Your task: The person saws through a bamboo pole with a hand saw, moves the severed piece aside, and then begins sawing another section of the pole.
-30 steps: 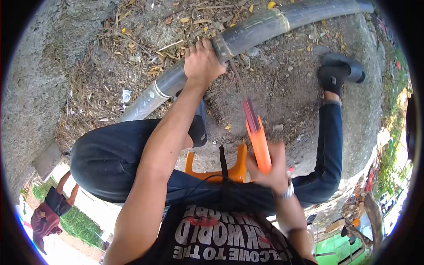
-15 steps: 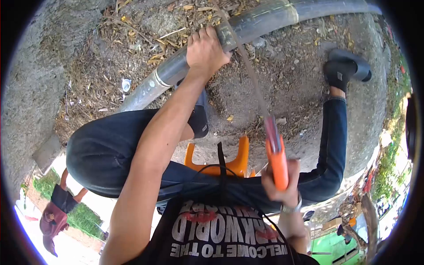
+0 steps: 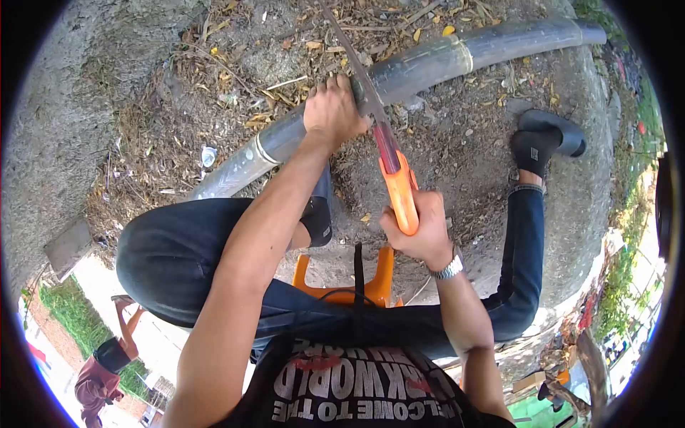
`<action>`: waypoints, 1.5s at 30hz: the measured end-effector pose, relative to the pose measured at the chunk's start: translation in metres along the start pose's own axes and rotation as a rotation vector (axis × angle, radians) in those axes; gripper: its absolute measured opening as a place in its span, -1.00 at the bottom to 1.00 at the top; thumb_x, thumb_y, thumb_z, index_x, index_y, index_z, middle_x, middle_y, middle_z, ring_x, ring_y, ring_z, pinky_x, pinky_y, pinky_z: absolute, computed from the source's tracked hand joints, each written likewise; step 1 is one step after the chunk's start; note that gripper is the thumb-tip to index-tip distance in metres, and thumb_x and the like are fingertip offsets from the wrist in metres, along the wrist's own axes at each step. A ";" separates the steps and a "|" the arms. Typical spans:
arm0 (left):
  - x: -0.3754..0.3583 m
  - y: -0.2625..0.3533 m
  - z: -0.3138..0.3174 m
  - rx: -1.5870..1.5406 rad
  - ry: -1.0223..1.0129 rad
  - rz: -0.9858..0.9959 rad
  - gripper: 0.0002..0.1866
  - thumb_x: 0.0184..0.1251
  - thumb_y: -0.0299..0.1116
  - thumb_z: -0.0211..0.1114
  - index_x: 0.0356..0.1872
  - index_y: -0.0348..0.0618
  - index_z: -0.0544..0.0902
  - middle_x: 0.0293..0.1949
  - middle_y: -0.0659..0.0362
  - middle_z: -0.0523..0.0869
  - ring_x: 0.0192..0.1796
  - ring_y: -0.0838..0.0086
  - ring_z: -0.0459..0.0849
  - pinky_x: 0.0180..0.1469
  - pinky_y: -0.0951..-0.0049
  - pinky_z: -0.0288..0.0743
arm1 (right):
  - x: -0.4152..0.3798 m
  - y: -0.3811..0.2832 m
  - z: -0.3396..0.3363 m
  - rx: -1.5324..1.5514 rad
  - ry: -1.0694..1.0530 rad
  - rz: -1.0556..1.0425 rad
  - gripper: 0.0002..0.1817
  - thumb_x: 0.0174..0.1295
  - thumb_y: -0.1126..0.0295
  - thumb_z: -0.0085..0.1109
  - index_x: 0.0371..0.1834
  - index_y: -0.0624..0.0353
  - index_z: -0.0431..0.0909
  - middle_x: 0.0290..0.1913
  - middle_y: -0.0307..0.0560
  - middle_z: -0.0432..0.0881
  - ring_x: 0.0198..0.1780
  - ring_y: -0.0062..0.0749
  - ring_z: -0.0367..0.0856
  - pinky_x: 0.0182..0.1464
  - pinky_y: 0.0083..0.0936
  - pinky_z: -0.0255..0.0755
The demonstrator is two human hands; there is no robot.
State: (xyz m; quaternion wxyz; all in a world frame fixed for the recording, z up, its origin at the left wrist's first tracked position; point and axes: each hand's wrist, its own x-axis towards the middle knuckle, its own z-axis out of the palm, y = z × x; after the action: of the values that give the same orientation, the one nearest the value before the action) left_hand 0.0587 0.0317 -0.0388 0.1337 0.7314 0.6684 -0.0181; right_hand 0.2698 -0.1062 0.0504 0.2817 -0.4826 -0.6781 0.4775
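Observation:
A thick, dark bamboo pole (image 3: 421, 70) lies diagonally over the ground, with pale rings at its joints. My left hand (image 3: 332, 113) is wrapped over the pole just left of the saw blade. In my right hand (image 3: 422, 227), which has a metal watch at its wrist, is the orange handle of a handsaw (image 3: 391, 160). The long, thin blade lies across the pole beside my left thumb. Where the teeth meet the pole, the depth of any cut cannot be made out.
Below the pole is an orange plastic seat (image 3: 378, 279) between my legs. My sandalled foot (image 3: 536, 146) rests at the right. Dry leaves and litter cover the soil. Another person (image 3: 98, 381) is at the lower left. A flat slab (image 3: 68, 246) lies at the left.
My right hand has pushed the saw forward and up, away from my body, so the handle is now close to the pole. My left hand stays on the pole.

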 end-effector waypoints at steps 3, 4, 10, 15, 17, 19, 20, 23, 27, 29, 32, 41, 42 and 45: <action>-0.006 -0.004 0.017 0.158 0.229 0.041 -0.12 0.19 0.26 0.41 0.22 -0.41 0.51 0.00 -0.18 0.75 0.15 -0.05 0.77 0.33 0.11 0.59 | -0.068 -0.029 -0.003 0.221 0.032 0.188 -0.92 -0.02 0.59 0.30 -0.47 0.27 0.57 -0.71 -0.24 0.39 -0.71 -0.55 0.38 -0.58 -0.48 0.29; 0.002 -0.002 0.006 0.071 0.122 0.005 -0.14 0.18 0.14 0.45 0.25 -0.45 0.49 0.05 -0.20 0.72 0.17 -0.06 0.74 0.35 0.09 0.56 | -0.101 -0.045 -0.014 0.122 -0.059 0.190 -0.91 0.01 0.63 0.26 -0.38 0.32 0.64 -0.69 -0.28 0.43 -0.69 -0.61 0.40 -0.57 -0.53 0.29; 0.000 0.005 -0.008 -0.032 -0.093 -0.055 -0.08 0.14 0.05 0.50 0.36 -0.49 0.44 0.11 -0.18 0.68 0.22 -0.05 0.69 0.38 0.09 0.52 | 0.016 -0.041 -0.025 0.197 0.092 0.260 -0.73 0.13 0.55 0.31 -0.66 0.22 0.44 -0.72 -0.24 0.37 -0.68 -0.63 0.36 -0.58 -0.49 0.26; -0.001 0.003 0.004 0.039 0.028 -0.038 -0.03 0.15 0.14 0.47 0.38 -0.49 0.42 0.13 -0.17 0.68 0.25 -0.04 0.68 0.40 0.12 0.51 | -0.102 -0.043 -0.018 0.087 0.015 0.142 -0.92 -0.07 0.50 0.34 -0.55 0.21 0.60 -0.69 -0.19 0.51 -0.66 -0.32 0.63 -0.43 -0.43 0.55; -0.004 0.005 0.007 -0.005 0.001 -0.061 -0.03 0.17 0.18 0.44 0.38 -0.48 0.43 0.13 -0.17 0.68 0.26 -0.04 0.68 0.40 0.12 0.51 | -0.112 -0.062 -0.029 0.097 0.078 0.173 -0.93 -0.05 0.46 0.36 -0.52 0.18 0.64 -0.65 -0.04 0.55 -0.53 -0.02 0.74 -0.05 -0.25 0.72; -0.004 0.006 0.001 0.043 -0.015 -0.048 -0.03 0.22 0.24 0.38 0.38 -0.49 0.44 0.13 -0.18 0.68 0.24 -0.04 0.69 0.39 0.12 0.52 | -0.064 -0.044 -0.032 0.199 -0.033 0.435 -0.89 -0.04 0.46 0.37 -0.58 0.19 0.60 -0.67 -0.04 0.54 -0.56 -0.03 0.72 -0.30 -0.23 0.66; 0.006 0.007 -0.010 0.047 0.016 -0.029 -0.03 0.22 0.24 0.38 0.38 -0.49 0.44 0.13 -0.18 0.68 0.24 -0.04 0.69 0.39 0.12 0.52 | -0.013 -0.032 -0.024 0.129 0.070 0.276 -0.83 -0.01 0.48 0.36 -0.62 0.22 0.54 -0.69 -0.09 0.49 -0.62 -0.26 0.58 -0.43 -0.33 0.50; 0.001 0.006 -0.017 -0.016 -0.193 -0.085 -0.03 0.23 0.25 0.38 0.38 -0.48 0.44 0.10 -0.17 0.69 0.18 -0.03 0.71 0.34 0.12 0.55 | -0.001 -0.014 -0.009 0.095 0.126 0.151 -0.77 0.02 0.49 0.35 -0.65 0.24 0.46 -0.72 -0.13 0.43 -0.69 -0.53 0.43 -0.57 -0.44 0.32; 0.002 0.007 0.000 -0.006 -0.036 -0.051 -0.05 0.21 0.25 0.40 0.34 -0.46 0.46 0.06 -0.15 0.71 0.16 -0.01 0.73 0.26 0.14 0.60 | -0.132 -0.049 -0.023 0.146 0.105 0.155 -0.81 -0.05 0.51 0.35 -0.63 0.17 0.48 -0.72 -0.19 0.44 -0.70 -0.57 0.39 -0.52 -0.51 0.41; -0.002 0.007 0.003 0.001 0.018 -0.073 -0.03 0.20 0.24 0.42 0.37 -0.46 0.44 0.07 -0.15 0.71 0.16 0.00 0.73 0.27 0.15 0.60 | -0.116 -0.055 -0.030 0.177 -0.003 0.259 -0.83 -0.04 0.51 0.34 -0.63 0.17 0.50 -0.72 -0.18 0.45 -0.70 -0.55 0.44 -0.50 -0.51 0.44; -0.004 0.003 -0.006 0.036 -0.012 -0.036 -0.08 0.17 0.18 0.45 0.32 -0.45 0.45 0.09 -0.15 0.71 0.18 0.00 0.73 0.29 0.14 0.59 | -0.001 -0.016 0.003 0.032 0.127 0.070 -0.72 0.03 0.43 0.40 -0.64 0.25 0.45 -0.73 -0.06 0.39 -0.73 -0.29 0.41 -0.58 -0.37 0.32; -0.003 0.000 0.011 0.047 0.118 0.007 -0.13 0.11 0.30 0.46 0.12 -0.36 0.52 -0.02 -0.14 0.74 0.11 -0.03 0.77 0.21 0.10 0.65 | -0.086 -0.051 -0.039 0.174 -0.008 0.293 -0.83 0.01 0.59 0.28 -0.61 0.23 0.47 -0.71 -0.27 0.43 -0.66 -0.69 0.37 -0.57 -0.54 0.29; -0.002 0.001 0.011 0.028 0.086 -0.013 -0.11 0.09 0.29 0.49 0.15 -0.37 0.52 0.04 -0.17 0.73 0.15 -0.04 0.76 0.22 0.11 0.65 | -0.041 -0.039 -0.032 0.150 -0.014 0.361 -0.76 0.03 0.47 0.34 -0.63 0.26 0.45 -0.71 -0.05 0.43 -0.68 -0.27 0.54 -0.52 -0.30 0.41; 0.004 0.006 -0.020 -0.072 -0.129 -0.070 -0.11 0.12 0.08 0.51 0.31 -0.45 0.46 0.17 -0.20 0.68 0.24 -0.05 0.70 0.41 0.07 0.50 | 0.011 -0.021 -0.008 0.018 0.122 0.162 -0.75 0.03 0.45 0.37 -0.63 0.27 0.47 -0.69 0.03 0.49 -0.69 -0.17 0.52 -0.54 -0.32 0.38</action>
State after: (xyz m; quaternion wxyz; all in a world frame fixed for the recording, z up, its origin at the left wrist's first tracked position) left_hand 0.0617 0.0394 -0.0194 0.2018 0.6998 0.6837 -0.0458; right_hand 0.2646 -0.0946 0.0721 0.2874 -0.5613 -0.6142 0.4745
